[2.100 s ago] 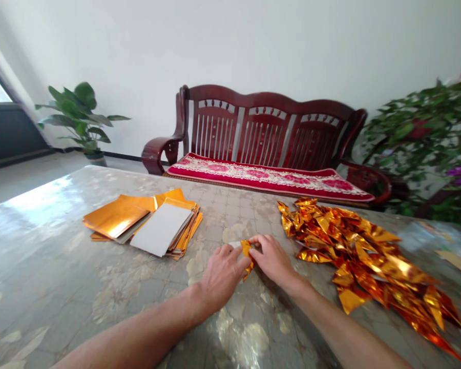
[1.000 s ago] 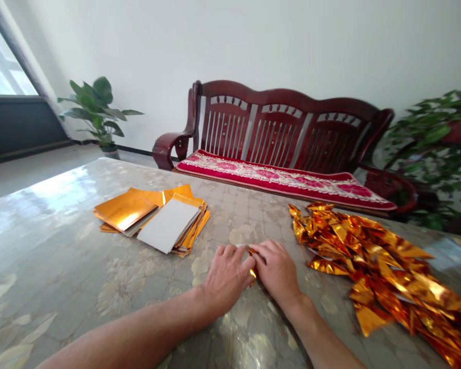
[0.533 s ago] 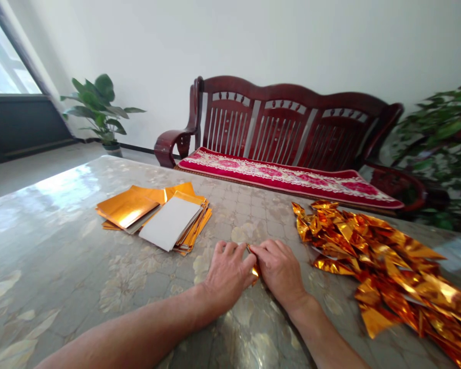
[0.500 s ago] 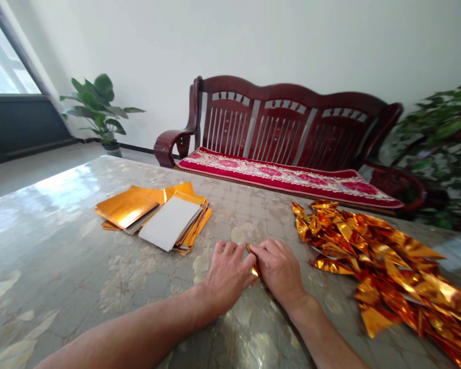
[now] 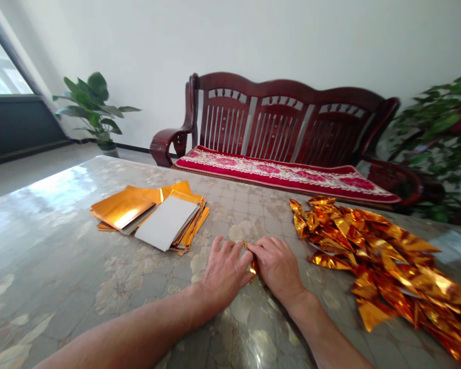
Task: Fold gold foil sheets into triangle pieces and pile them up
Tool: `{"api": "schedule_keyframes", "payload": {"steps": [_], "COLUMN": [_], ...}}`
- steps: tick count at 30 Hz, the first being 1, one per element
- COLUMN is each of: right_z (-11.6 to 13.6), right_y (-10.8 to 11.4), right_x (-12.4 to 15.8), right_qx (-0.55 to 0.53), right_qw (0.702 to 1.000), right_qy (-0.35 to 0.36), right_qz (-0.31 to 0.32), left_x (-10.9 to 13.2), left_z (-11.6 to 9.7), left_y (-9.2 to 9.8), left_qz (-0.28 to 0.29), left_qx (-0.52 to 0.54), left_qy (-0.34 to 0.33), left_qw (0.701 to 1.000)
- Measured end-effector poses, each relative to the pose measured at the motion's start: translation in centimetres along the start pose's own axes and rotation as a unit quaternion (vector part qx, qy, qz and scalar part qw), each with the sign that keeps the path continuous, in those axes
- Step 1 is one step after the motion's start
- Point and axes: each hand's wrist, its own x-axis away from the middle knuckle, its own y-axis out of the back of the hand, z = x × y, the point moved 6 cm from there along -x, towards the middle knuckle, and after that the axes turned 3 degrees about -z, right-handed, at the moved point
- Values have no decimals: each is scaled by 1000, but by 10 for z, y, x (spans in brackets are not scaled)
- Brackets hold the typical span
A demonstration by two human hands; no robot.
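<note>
Near the middle of the table, my left hand (image 5: 227, 269) and my right hand (image 5: 277, 266) meet over a small folded piece of gold foil paper (image 5: 253, 268). Both hands have their fingers closed on it, so only a narrow shiny strip shows between them. To the left lies a stack of flat gold foil sheets (image 5: 125, 205), some with the pale backing (image 5: 167, 221) facing up. On the right spreads a heap of folded gold foil pieces (image 5: 380, 251), several of them with pointed ends.
The table (image 5: 138, 318) has a glossy floral-patterned cover. Past its far edge stands a dark red wooden bench (image 5: 276, 123) with a red floral seat cover (image 5: 284, 171). Potted plants stand at left (image 5: 96, 105) and right (image 5: 441, 133). A clear plastic item (image 5: 455, 248) lies beyond the heap.
The view has shifted slightly, moving everything a little to the left. Both hands stay closed together on the foil paper, with only a small shift of the left fingers.
</note>
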Motion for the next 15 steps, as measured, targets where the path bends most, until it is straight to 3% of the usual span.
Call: {"api": "schedule_keyframes", "payload": {"steps": [15], "right_z": [-3], "right_y": [-2], "right_x": [1], "right_qx": [7], "right_qw": [1000], "right_qy": [4], "right_qz": [26], "left_x": [1], "left_z": [3], "left_y": [-3], "left_qz": [-26], "left_qx": [23], "left_qy": [28], "left_qw": [999]}}
